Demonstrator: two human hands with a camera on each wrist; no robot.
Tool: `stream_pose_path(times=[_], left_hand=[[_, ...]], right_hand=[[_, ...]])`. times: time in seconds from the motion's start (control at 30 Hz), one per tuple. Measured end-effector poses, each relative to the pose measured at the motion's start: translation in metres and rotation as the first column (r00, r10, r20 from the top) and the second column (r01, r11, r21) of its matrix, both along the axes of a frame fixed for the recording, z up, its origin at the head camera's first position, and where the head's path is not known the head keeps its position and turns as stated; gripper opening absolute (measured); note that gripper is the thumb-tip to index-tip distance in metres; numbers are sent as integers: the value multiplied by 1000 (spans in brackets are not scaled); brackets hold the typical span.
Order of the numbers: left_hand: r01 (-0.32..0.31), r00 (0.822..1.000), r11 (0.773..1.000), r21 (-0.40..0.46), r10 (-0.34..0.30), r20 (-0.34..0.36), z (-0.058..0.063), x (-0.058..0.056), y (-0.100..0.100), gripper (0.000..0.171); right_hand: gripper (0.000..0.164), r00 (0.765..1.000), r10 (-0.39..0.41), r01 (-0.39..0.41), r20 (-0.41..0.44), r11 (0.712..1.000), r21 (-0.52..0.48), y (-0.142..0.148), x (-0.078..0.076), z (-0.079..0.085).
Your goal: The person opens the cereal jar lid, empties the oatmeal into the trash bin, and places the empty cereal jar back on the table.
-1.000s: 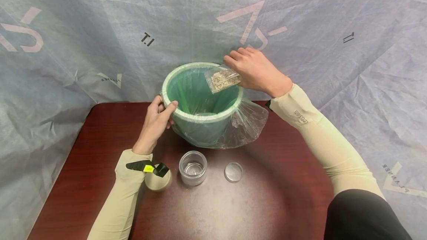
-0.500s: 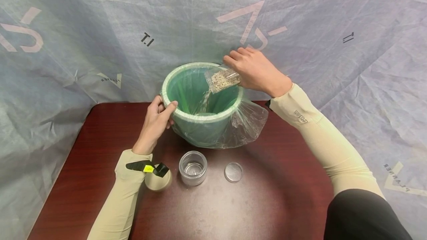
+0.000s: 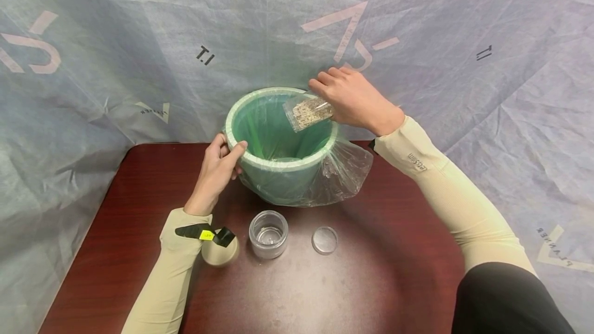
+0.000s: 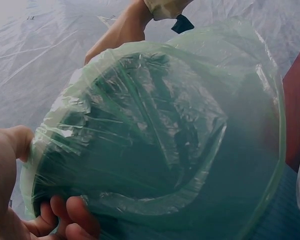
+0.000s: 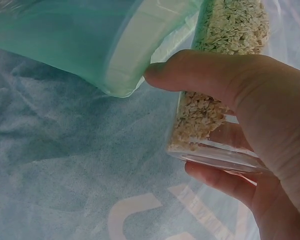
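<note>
A green bin (image 3: 283,182) with a pale rim stands at the back of the table, lined with a clear plastic bag (image 3: 345,174) that hangs over its right side. My left hand (image 3: 215,169) grips the bin's left rim, thumb on top and fingers curled around the side. My right hand (image 3: 357,99) holds a clear jar (image 3: 327,110) tilted over the right side of the bin's mouth. Pale oat flakes (image 5: 235,30) fill much of the jar. The right wrist view shows my thumb and fingers wrapped around it near its base. The bin's bottom is hard to make out.
On the red-brown table (image 3: 371,282), an uncovered clear jar (image 3: 268,235) stands in front of the bin. A small clear lid (image 3: 325,240) lies to its right, and a beige round lid (image 3: 218,255) lies partly under my left wrist. A grey sheet (image 3: 176,24) hangs behind.
Half a second ago a thin stream fell from the jar's mouth into the bin; it no longer shows. The right hand and jar have shifted very slightly left. The left hand stays put.
</note>
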State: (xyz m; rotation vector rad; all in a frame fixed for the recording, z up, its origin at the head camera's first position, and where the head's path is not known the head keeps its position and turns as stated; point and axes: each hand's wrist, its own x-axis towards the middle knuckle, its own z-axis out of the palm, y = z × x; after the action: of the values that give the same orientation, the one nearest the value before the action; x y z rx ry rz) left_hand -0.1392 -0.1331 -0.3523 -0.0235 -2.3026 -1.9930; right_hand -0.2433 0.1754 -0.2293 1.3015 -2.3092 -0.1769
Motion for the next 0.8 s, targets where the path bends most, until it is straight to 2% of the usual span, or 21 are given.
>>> stream_pose_path(times=[0.27,0.8], left_hand=[[-2,1000,1000,1,2,-13,-1,0,1,30],[-5,1000,1000,-12,5,-8,-1,1,-1,30]], right_hand=[[37,1000,-8,8,4,1000,11,-2,2,0],[42,1000,-10,10,4,1000,28,-1,2,2]])
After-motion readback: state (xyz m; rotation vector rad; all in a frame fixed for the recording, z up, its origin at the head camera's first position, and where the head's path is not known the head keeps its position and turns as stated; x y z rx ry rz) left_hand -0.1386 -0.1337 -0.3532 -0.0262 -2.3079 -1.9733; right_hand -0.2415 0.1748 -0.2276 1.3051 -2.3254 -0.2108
